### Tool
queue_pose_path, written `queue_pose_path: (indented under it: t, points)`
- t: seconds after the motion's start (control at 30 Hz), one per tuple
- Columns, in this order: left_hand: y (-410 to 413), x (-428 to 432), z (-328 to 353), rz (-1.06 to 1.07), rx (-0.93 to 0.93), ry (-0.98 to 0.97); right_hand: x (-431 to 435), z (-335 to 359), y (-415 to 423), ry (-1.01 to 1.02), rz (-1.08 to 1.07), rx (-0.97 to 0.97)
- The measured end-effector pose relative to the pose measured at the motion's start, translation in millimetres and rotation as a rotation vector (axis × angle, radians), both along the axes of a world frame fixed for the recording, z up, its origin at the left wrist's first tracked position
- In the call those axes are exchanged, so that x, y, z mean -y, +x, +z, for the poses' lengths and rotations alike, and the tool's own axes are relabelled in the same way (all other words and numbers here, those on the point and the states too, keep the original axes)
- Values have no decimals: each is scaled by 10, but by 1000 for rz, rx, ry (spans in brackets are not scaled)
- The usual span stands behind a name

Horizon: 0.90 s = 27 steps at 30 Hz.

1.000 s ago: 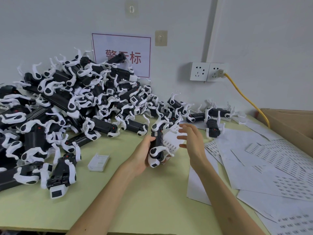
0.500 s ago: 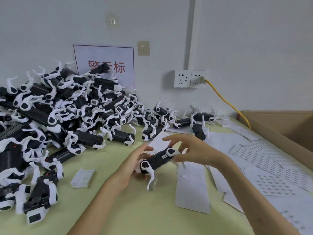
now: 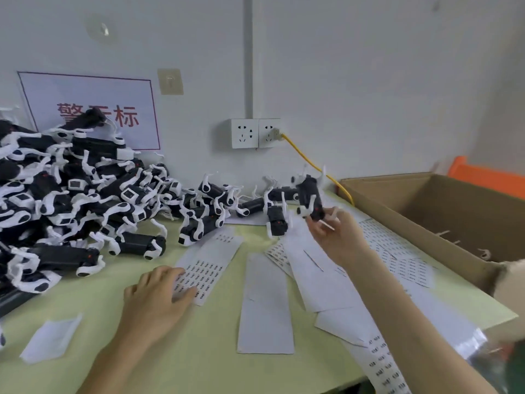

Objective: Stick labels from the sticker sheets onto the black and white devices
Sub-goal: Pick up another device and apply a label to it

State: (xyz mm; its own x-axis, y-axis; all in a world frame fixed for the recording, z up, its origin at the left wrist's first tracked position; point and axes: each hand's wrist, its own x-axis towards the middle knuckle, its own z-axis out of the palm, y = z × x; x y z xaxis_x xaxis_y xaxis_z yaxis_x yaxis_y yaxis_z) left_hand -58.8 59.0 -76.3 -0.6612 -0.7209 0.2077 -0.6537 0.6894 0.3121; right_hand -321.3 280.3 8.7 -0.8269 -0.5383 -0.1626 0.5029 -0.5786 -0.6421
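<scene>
The device (image 3: 310,194), gripped by both hands over the middle of the table half a second ago, is now riding in the right hand (image 3: 338,236) alone, lifted up and to the right, while the left hand (image 3: 157,294) has let go and dropped onto a sticker sheet (image 3: 211,260). The right hand's fingers and thumb are curling round the device's lower end, holding it tilted in the air, white legs sticking out, above the scattered label sheets (image 3: 397,251) and just short of the near wall of the open cardboard box (image 3: 420,223). The left hand is lying palm down on the pale green table (image 3: 199,351), fingers loosely spread and only slightly bent, fingertips pressing on the sticker sheet's near left corner and gripping nothing. That sheet, printed with rows of small dark labels, is lying flat between the left hand and the heap of devices (image 3: 71,200) filling the table's left side against the wall. A blank white strip (image 3: 265,302) is lying just right of it. A few loose devices (image 3: 255,204) are sitting along the wall beneath the double wall socket (image 3: 254,133), from which a yellow cable (image 3: 309,163) is running down behind the box.
</scene>
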Motion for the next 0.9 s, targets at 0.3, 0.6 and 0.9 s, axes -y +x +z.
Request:
queue_pose_path:
  t: [0.3,0.6,0.9]
  points:
    - [-36,-33,12,15,32,-29,-257,2,-568,140,-270,-93]
    - [-29,-44,11,-21,11,-44,1060,-260,536,706,256,-884]
    - [-20,-12,-20,-18,-26,-108,2189,-356,1404,802,413,-1331]
